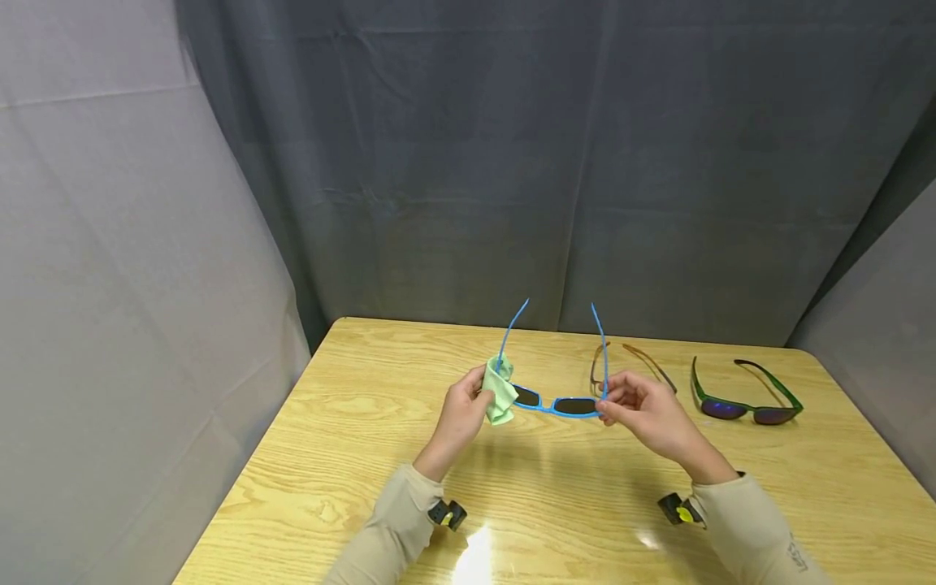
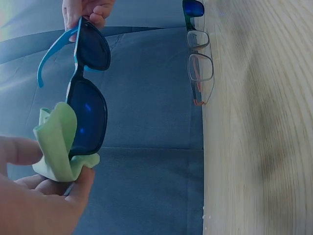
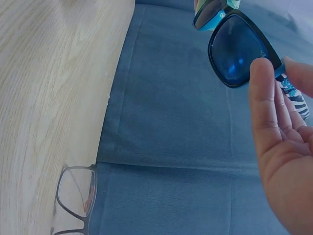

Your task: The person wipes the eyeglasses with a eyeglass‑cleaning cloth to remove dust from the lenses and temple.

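Note:
A pair of blue-framed sunglasses with dark lenses is held above the table between both hands, temples unfolded and pointing away. My left hand pinches a light green cloth, which is folded around one end of the frame. In the left wrist view the cloth wraps the lens's outer edge, thumb on one side and fingers on the other. At the opposite end, my right hand pinches the frame's corner near the hinge. The right wrist view shows its fingertip against the dark lens and a patterned temple.
Behind the right hand, clear-lensed eyeglasses with brownish temples lie on the wooden table. Farther right rest green-framed sunglasses, temples open. A dark curtain hangs along the back edge, with pale cloth walls at the sides.

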`<move>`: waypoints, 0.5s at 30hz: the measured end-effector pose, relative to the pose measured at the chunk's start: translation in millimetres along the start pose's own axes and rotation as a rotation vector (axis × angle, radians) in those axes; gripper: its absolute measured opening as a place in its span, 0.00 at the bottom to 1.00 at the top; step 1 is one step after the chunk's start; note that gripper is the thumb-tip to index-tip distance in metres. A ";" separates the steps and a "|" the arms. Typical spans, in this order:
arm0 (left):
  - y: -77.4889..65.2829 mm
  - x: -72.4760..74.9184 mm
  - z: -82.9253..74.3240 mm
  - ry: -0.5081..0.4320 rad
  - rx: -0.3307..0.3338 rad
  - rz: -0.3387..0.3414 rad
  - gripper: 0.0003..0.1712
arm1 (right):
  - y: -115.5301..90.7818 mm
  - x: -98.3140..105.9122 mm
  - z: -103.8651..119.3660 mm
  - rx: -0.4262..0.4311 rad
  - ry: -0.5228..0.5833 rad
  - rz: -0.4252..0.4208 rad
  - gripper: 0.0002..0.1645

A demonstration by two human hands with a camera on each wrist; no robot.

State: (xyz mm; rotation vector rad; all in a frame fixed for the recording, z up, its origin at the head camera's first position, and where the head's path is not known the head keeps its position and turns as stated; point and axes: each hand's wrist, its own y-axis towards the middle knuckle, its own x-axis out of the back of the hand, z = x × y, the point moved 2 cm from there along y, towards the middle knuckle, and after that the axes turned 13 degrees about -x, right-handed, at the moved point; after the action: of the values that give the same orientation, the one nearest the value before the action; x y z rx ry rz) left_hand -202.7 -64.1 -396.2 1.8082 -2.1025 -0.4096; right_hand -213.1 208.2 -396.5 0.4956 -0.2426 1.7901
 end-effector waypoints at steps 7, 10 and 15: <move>-1.5 -2.2 2.0 0.089 -0.071 0.001 0.24 | -5.3 -2.5 12.1 0.071 -0.110 -0.055 0.11; 0.8 -2.3 18.7 0.130 -0.083 -0.049 0.24 | -6.6 -4.8 15.1 0.103 -0.143 -0.090 0.12; 3.1 -1.8 42.5 0.194 -0.083 -0.131 0.24 | -3.9 -9.1 9.4 0.160 -0.187 -0.160 0.13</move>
State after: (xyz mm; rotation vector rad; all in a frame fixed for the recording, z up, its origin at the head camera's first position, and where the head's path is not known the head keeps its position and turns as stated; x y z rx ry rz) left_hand -223.7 -61.9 -433.3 1.8625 -1.8188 -0.3337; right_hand -205.5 197.5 -392.6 0.7771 -0.1844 1.6151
